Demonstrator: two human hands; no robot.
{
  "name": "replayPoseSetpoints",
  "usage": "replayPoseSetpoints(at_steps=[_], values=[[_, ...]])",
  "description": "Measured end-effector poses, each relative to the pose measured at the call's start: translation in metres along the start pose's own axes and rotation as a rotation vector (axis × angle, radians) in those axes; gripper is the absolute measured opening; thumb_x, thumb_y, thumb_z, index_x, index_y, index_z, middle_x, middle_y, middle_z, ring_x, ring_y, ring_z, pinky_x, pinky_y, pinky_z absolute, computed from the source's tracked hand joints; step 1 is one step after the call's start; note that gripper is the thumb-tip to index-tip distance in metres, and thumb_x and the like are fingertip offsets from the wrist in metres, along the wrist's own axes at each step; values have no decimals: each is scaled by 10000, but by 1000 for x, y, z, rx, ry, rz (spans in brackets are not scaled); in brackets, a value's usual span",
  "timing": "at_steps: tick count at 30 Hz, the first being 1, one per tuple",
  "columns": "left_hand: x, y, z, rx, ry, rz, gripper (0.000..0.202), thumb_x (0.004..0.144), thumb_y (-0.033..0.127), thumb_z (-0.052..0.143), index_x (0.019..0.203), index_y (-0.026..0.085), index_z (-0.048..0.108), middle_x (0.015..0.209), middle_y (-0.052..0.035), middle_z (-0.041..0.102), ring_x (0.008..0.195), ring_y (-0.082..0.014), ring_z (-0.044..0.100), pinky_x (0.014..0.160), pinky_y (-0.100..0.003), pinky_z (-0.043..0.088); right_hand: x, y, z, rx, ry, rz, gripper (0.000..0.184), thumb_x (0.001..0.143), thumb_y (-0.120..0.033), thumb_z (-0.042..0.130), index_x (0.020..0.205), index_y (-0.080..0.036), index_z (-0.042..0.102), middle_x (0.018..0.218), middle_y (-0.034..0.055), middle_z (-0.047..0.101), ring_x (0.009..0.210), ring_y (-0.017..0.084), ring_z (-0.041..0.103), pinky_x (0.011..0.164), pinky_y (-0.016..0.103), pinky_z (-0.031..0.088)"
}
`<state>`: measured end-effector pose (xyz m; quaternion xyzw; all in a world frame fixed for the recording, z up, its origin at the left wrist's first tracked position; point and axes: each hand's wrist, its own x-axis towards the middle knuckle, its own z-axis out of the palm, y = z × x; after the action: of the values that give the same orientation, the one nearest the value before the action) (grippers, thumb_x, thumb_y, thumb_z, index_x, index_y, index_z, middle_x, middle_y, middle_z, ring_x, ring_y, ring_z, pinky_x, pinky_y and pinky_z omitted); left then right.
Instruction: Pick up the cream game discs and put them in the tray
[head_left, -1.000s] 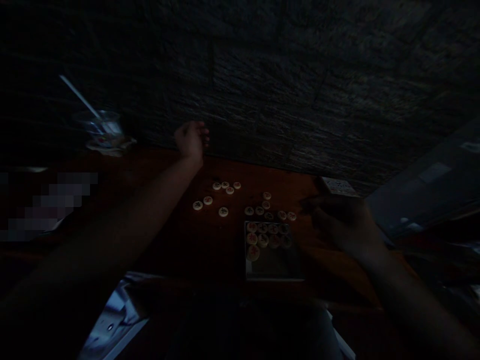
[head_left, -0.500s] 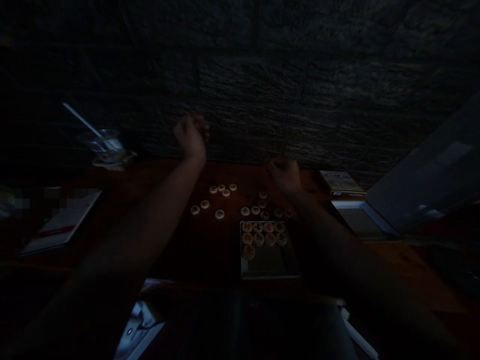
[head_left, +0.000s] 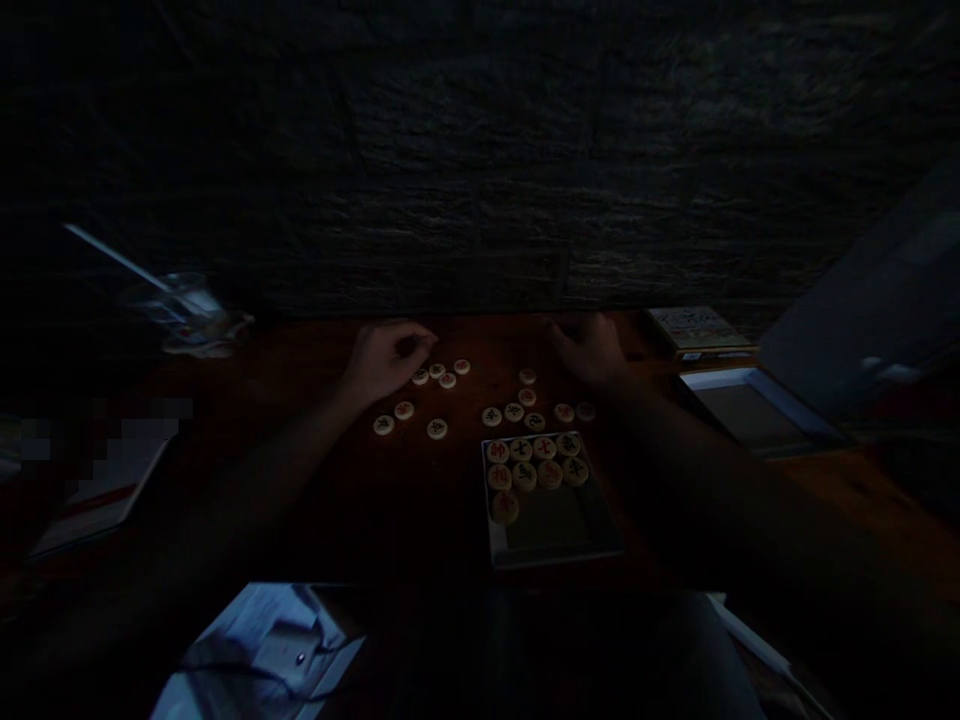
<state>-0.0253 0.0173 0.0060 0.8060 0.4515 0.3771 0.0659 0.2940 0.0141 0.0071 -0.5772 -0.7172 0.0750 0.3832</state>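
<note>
My left hand [head_left: 388,357] rests at the back of the wooden table, its thumb and fingers curled together. Just to its right and front lie several round xiangqi pieces [head_left: 448,381]. Across the table, my right hand [head_left: 589,347] is also curled closed near the wall. What either hand holds, if anything, is hidden in the dark. In front of and left of the right hand are more loose pieces [head_left: 527,397] with red or black characters. Nearer to me, a shallow square box [head_left: 556,557] holds several pieces in rows at its far side, with one starting a third row.
A plastic cup with a straw [head_left: 187,310] stands at the back left. A printed sheet [head_left: 112,485] lies at the left edge. On the right are a flat printed box [head_left: 694,330] and an open tray-like lid [head_left: 754,412]. A stone wall [head_left: 480,200] rises behind the table.
My left hand has come down from in front of the wall to the table beside the loose pieces. My right hand remains closed near the wall. The view has shifted slightly.
</note>
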Motion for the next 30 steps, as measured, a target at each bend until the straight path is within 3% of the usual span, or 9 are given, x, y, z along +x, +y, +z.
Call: replayPoseSetpoints(at_steps=[12,18,30], values=[[-3,-4,-7,-8,-98,-17,213,933,318,593,995,246,784,1040,-53,813,965,-223,751,891,-354,544,2,11,9,-24,-53,-1,332,929,-346,572,741,-145,758,712,104,747,671,239,659,583,315,377],[-1,-10,-13,-39,-231,-34,205,911,325,615,968,257,800,1001,-47,815,941,-233,751,866,-357,545,3,13,7,-46,-73,0,403,945,-394,561,662,-154,719,596,76,663,589,203,602,556,311,346],[3,-20,-20,-131,-476,-53,261,820,411,748,995,225,804,940,-56,766,790,-174,665,673,-270,468,4,12,6,-55,-109,26,379,939,-391,577,653,-170,688,614,74,657,618,220,629,569,326,355]])
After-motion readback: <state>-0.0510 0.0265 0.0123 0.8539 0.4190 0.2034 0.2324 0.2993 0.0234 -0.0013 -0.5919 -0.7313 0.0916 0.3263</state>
